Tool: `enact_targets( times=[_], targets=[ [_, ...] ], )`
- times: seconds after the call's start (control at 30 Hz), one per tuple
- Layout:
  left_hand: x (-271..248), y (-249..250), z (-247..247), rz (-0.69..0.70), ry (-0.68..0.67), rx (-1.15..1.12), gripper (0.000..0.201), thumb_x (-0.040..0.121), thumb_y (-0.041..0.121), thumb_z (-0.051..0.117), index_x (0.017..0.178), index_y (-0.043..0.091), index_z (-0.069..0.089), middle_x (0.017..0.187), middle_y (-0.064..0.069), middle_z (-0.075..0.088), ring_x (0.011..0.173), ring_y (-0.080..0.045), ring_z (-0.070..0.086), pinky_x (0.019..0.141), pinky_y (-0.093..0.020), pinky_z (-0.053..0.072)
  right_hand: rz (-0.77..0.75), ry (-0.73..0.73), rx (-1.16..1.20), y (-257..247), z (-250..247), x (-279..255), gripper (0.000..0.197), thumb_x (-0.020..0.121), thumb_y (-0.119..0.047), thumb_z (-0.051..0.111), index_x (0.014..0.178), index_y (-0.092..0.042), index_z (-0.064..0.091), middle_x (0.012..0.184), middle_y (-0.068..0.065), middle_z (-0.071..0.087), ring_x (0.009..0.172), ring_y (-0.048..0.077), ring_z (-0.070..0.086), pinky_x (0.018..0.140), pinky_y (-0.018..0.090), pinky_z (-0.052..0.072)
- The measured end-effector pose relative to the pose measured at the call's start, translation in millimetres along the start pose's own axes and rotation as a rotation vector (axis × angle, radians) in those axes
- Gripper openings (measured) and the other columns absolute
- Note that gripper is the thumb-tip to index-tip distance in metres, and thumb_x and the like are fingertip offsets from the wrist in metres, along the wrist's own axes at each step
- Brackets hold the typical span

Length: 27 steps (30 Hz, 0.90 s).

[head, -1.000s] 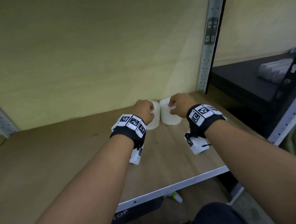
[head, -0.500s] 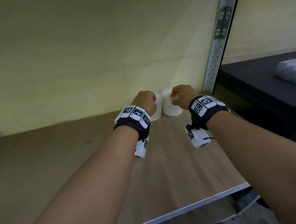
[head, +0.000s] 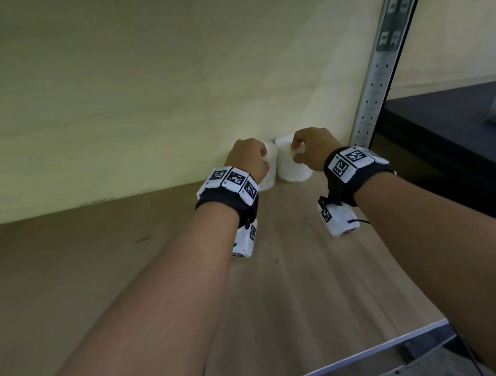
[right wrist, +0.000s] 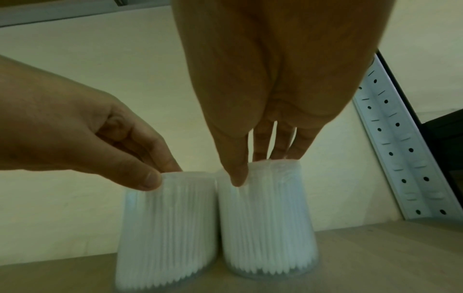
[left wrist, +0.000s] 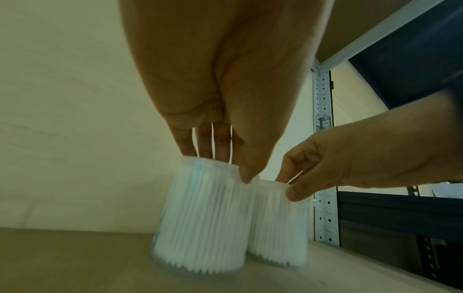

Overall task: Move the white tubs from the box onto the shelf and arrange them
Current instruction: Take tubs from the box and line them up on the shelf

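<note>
Two white tubs stand upright side by side at the back right of the wooden shelf, close to the wall. My left hand pinches the top rim of the left tub from above, thumb in front and fingers behind. My right hand grips the top of the right tub the same way. The tubs nearly touch each other. Both bases rest on the shelf board.
A perforated metal upright rises just right of the tubs. A pale back wall closes the shelf behind them. The shelf's metal front edge runs at the lower right. A dark surface lies beyond the upright.
Both hands have carried the tubs further back across the shelf towards the wall, keeping them side by side.
</note>
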<state>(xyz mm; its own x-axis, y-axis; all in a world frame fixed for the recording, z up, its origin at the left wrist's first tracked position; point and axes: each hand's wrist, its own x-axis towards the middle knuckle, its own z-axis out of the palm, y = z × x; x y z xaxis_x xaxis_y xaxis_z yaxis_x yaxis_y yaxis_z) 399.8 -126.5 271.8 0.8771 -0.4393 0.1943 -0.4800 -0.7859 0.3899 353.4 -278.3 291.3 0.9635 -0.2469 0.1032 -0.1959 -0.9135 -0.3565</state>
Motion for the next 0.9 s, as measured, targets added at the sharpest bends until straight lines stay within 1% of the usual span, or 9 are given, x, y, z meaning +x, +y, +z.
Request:
enact_targets(
  times=[0.1, 0.2, 0.3, 0.33, 0.37, 0.43, 0.47, 0.57, 0.9],
  targets=[
    [-1.6, 0.5, -2.6, -0.008, 0.005, 0.001, 0.032, 0.082, 0.015, 0.064, 0.066, 0.027, 0.039, 0.079, -0.001, 0.049, 0.072, -0.021, 0.043, 0.072, -0.025, 0.042, -0.006, 0.007, -0.008, -0.8, 0.9, -1.7, 0.027, 0.088, -0.010, 0.060, 0.116, -0.008, 0.062, 0.125, 0.012, 0.059, 0.111, 0.029, 0.057, 0.084, 0.029, 0.044],
    [-9.1, 8.5, -15.1, -0.049, -0.069, 0.004, 0.007, 0.081, 0.014, 0.065, 0.079, 0.021, 0.063, 0.087, -0.007, 0.059, 0.079, -0.028, 0.055, 0.077, -0.027, 0.048, -0.006, 0.002, -0.029, -2.4, 1.7, -4.8, 0.030, 0.089, -0.010, 0.058, 0.119, -0.008, 0.060, 0.125, 0.013, 0.059, 0.112, 0.029, 0.056, 0.086, 0.031, 0.046],
    [-12.7, 9.0, -23.0, -0.053, -0.121, 0.017, 0.033, 0.082, 0.015, 0.065, 0.063, 0.030, 0.042, 0.076, 0.001, 0.045, 0.078, -0.022, 0.043, 0.072, -0.025, 0.038, 0.002, -0.051, -0.065, -5.8, -1.6, -8.7, 0.041, 0.089, -0.015, 0.060, 0.129, -0.009, 0.053, 0.132, 0.013, 0.054, 0.117, 0.029, 0.054, 0.088, 0.031, 0.045],
    [-16.8, 11.7, -28.1, -0.093, -0.160, 0.001, 0.025, 0.083, 0.018, 0.065, 0.069, 0.027, 0.047, 0.080, 0.000, 0.048, 0.082, -0.022, 0.046, 0.074, -0.025, 0.038, 0.003, -0.084, -0.085, -7.1, -3.7, -11.5, 0.047, 0.089, -0.018, 0.061, 0.134, -0.010, 0.049, 0.136, 0.013, 0.051, 0.120, 0.029, 0.052, 0.090, 0.032, 0.045],
    [-20.5, 12.2, -32.3, -0.077, -0.172, -0.008, 0.006, 0.085, 0.020, 0.065, 0.087, 0.021, 0.059, 0.094, -0.005, 0.057, 0.093, -0.023, 0.053, 0.079, -0.027, 0.041, 0.000, -0.109, -0.106, -8.3, -6.4, -14.8, 0.053, 0.089, -0.021, 0.062, 0.139, -0.011, 0.045, 0.139, 0.013, 0.048, 0.125, 0.029, 0.050, 0.095, 0.033, 0.044],
    [-26.6, 9.5, -36.0, -0.049, -0.154, 0.031, 0.046, 0.088, 0.022, 0.063, 0.131, 0.011, 0.053, 0.137, -0.009, 0.051, 0.125, -0.025, 0.050, 0.098, -0.030, 0.042, -0.018, -0.111, -0.126, -9.2, -12.2, -23.4, 0.059, 0.089, -0.024, 0.062, 0.142, -0.013, 0.041, 0.144, 0.012, 0.044, 0.131, 0.028, 0.044, 0.102, 0.034, 0.041],
    [-32.7, 10.4, -40.3, -0.046, -0.129, 0.021, 0.053, 0.089, 0.022, 0.062, 0.138, 0.011, 0.048, 0.144, -0.008, 0.046, 0.131, -0.024, 0.046, 0.103, -0.031, 0.039, -0.027, -0.099, -0.116, -9.2, -15.0, -28.8, 0.059, 0.088, -0.024, 0.062, 0.142, -0.013, 0.040, 0.144, 0.011, 0.044, 0.132, 0.028, 0.041, 0.104, 0.035, 0.040],
    [-57.0, 12.3, -52.6, 0.001, -0.075, -0.022, 0.054, 0.088, 0.021, 0.061, 0.139, 0.011, 0.046, 0.145, -0.007, 0.045, 0.133, -0.023, 0.044, 0.108, -0.032, 0.038, -0.028, -0.088, -0.083, -10.3, -22.5, -53.0, 0.056, 0.088, -0.024, 0.062, 0.139, -0.016, 0.043, 0.144, 0.008, 0.044, 0.134, 0.027, 0.037, 0.106, 0.038, 0.039],
    [-193.2, 23.7, -98.6, -0.034, -0.084, -0.063, 0.051, 0.087, 0.020, 0.061, 0.136, 0.011, 0.050, 0.140, -0.007, 0.051, 0.128, -0.021, 0.050, 0.104, -0.026, 0.039, -0.154, -0.059, -0.021, -44.6, -36.8, -173.3, 0.048, 0.085, -0.029, 0.064, 0.131, -0.018, 0.055, 0.137, 0.003, 0.054, 0.124, 0.022, 0.052, 0.105, 0.037, 0.044]
  ],
)
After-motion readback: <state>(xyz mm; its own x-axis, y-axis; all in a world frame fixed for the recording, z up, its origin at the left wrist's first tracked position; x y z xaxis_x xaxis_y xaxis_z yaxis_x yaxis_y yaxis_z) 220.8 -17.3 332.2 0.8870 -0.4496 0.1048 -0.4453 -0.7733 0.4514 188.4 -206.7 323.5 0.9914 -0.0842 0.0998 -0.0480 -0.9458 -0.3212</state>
